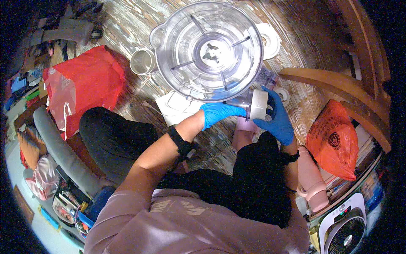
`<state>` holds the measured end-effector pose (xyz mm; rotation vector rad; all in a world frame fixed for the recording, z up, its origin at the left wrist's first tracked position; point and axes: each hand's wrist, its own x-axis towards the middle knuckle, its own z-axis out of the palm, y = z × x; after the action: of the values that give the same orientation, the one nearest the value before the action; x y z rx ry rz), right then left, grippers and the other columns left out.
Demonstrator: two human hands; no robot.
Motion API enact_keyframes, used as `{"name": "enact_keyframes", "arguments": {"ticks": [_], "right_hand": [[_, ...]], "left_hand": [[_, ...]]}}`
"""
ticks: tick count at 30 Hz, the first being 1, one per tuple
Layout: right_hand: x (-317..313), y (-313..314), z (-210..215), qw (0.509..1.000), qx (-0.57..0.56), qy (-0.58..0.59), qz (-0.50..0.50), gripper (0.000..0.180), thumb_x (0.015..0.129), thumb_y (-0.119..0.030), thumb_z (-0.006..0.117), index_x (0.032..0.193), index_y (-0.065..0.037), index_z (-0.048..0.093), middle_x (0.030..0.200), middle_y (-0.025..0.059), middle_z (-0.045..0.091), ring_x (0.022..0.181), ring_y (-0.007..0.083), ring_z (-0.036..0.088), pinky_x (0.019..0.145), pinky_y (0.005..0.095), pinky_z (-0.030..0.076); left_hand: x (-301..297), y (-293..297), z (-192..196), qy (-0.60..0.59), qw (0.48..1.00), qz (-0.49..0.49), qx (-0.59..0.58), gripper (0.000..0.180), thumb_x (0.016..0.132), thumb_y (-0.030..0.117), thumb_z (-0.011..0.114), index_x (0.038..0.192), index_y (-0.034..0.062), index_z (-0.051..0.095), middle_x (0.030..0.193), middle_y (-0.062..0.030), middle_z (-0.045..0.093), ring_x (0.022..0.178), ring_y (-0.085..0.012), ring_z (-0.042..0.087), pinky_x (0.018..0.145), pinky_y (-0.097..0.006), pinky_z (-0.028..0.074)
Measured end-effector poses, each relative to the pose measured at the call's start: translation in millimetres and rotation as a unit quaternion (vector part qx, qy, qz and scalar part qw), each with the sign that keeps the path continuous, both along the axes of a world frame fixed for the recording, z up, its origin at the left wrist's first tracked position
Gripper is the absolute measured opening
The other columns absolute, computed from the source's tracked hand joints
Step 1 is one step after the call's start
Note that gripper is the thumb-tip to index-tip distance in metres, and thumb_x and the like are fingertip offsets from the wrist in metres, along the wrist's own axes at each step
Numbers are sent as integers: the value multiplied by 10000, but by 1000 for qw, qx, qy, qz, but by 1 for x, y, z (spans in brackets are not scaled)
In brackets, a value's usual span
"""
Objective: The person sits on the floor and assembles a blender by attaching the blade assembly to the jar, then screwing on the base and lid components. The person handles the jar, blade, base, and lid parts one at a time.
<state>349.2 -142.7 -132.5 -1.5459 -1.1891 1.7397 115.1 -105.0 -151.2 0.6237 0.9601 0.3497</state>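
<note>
Both my hands wear blue gloves. Between them lies a small clear jar on its side, with a wide white screw collar [259,105] at its right end. My right hand [277,120] grips the collar, fingers on the far side and thumb on the near side. My left hand [222,115] holds the clear part, its thumb stretched along it and its other fingers partly hidden. Just beyond my hands is a large clear blender jug [169,46], seen from above, with ribs inside and a metal blade [211,53] at the bottom. The jug hides part of what lies behind it.
A metal cup [143,62] stands left of the jug, near a red bag [86,80]. White round parts [270,41] and a white sheet [171,111] lie around the jug. On my right are a curved wooden chair part [330,82], an orange bag [332,142], a pink tumbler [312,180] and a fan [347,230].
</note>
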Motion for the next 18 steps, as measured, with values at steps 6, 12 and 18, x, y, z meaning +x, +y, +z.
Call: {"name": "enact_keyframes", "arguments": {"ticks": [6,12,18], "right_hand": [[1,1,7,999,-31,14,-24,918,697,-137,833,1461,-128,325,1368,119,488,1223,265,518,975,408,485],[4,2,3,999,-9,31,-34,904,714,-169,835,1461,-106,329,1362,123,504,1222,253,525,984,394,475],[2,3,1,999,17,26,-29,905,706,-208,845,1455,-100,349,1363,120,505,1227,240,519,997,407,459]], "left_hand": [[4,1,5,52,998,-31,28,900,666,113,882,1396,88,355,1335,-104,507,1214,-226,506,1014,-377,453],[3,4,7,-34,999,29,30,728,765,-7,764,1376,68,373,1380,-113,490,1234,-237,506,1022,-372,456],[-5,8,-1,-105,993,45,-18,654,841,-20,644,1423,62,359,1432,-133,457,1272,-268,493,1039,-386,443]]}}
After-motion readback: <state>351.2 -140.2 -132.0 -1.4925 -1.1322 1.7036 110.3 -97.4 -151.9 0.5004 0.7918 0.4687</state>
